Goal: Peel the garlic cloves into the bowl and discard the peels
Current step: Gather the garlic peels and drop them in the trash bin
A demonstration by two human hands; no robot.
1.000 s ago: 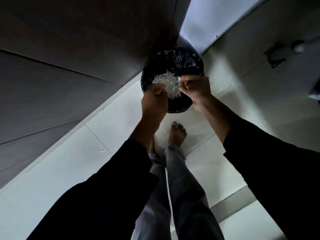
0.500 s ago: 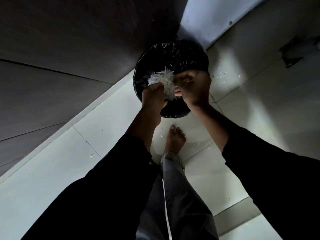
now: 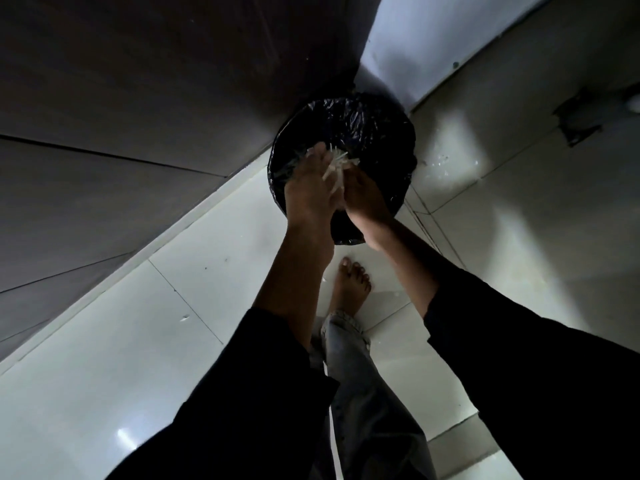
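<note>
I have both hands over the round bin [image 3: 388,133], which is lined with a crinkled, glossy black plastic bag and stands on the floor against the dark panelled wall. My left hand [image 3: 308,188] has its fingers stretched out straight over the bin mouth, and the pale, papery garlic peels [image 3: 337,164] show as thin white slivers between it and my right hand [image 3: 363,199], just above the liner. I cannot tell whether the right hand's fingers are curled or loose; they are hidden. Smooth, shiny pale floor tiles [image 3: 138,341] lie beneath, with a bare foot [image 3: 349,285] just below the bin.
</note>
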